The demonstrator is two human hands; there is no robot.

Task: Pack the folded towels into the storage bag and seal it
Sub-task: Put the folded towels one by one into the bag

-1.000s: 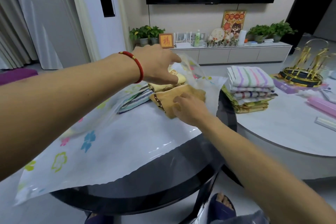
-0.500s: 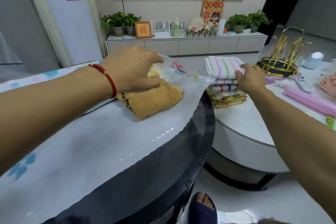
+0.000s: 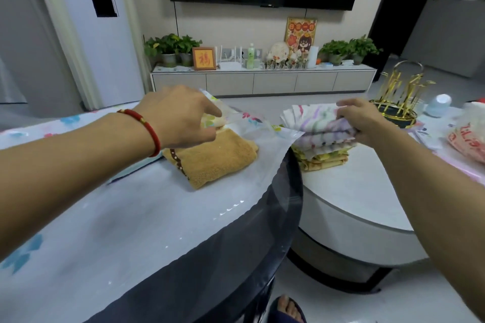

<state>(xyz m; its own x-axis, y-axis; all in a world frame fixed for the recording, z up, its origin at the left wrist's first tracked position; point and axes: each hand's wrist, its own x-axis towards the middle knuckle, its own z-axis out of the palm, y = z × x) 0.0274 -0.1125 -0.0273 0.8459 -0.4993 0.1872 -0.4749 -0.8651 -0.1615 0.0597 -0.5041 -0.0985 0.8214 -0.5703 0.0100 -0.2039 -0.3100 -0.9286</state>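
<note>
A clear storage bag (image 3: 157,207) with coloured flower prints lies flat across the dark round table. An orange-brown towel (image 3: 215,157) lies inside its open end, with another pale one behind it. My left hand (image 3: 181,115), with a red bracelet on the wrist, pinches the bag's upper flap and holds the mouth raised. To the right, a stack of folded towels (image 3: 322,155) sits on the white table. My right hand (image 3: 359,118) grips the top white towel with purple stripes (image 3: 312,120) and has it lifted off the stack, tilted toward the bag.
A gold wire rack (image 3: 399,102) stands behind the stack on the white table (image 3: 354,191). A white jar (image 3: 438,105) and a red-printed plastic bag (image 3: 467,139) sit at the far right. My slippered foot (image 3: 286,309) is below the dark table's edge (image 3: 288,217).
My right hand left the orange-brown towel in the bag, reached right to the stack, and now lifts the striped towel. My left hand still holds the bag's mouth up.
</note>
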